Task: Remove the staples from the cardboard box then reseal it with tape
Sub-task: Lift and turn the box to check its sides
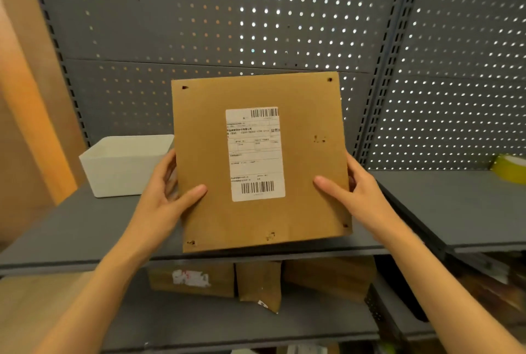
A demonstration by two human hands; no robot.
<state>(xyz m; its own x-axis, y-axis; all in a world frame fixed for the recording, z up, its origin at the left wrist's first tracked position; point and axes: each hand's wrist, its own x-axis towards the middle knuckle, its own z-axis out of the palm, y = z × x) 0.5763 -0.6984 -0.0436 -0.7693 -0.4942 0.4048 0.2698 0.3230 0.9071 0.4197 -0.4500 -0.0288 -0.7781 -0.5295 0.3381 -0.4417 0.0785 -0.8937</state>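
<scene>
- We hold the cardboard box (259, 162) up with both hands above the front part of the grey shelf (71, 228), its broad labelled face turned toward us.
- Our left hand (165, 191) grips the box's left edge: the thumb lies flat on the front face and the other fingers curl round behind the edge, where we cannot see how they lie.
- Our right hand (355, 191) grips the box's right edge in the same way, thumb pressed on the front face, remaining fingers wrapped out of sight behind.
- A white shipping label (254, 154) with barcodes sits in the middle of the box's face.
- Small dark marks show near the box's corners and along its lower edge; we cannot tell whether they are staples or holes.
- A white bin (122, 165) stands on the shelf just left of the box.
- A yellowish tape roll (509, 168) lies far to the right of the box, on the neighbouring shelf.
- Brown parcels (256, 282) sit on the lower shelf beneath the box.
- A perforated grey back panel (256, 11) rises behind the box.
</scene>
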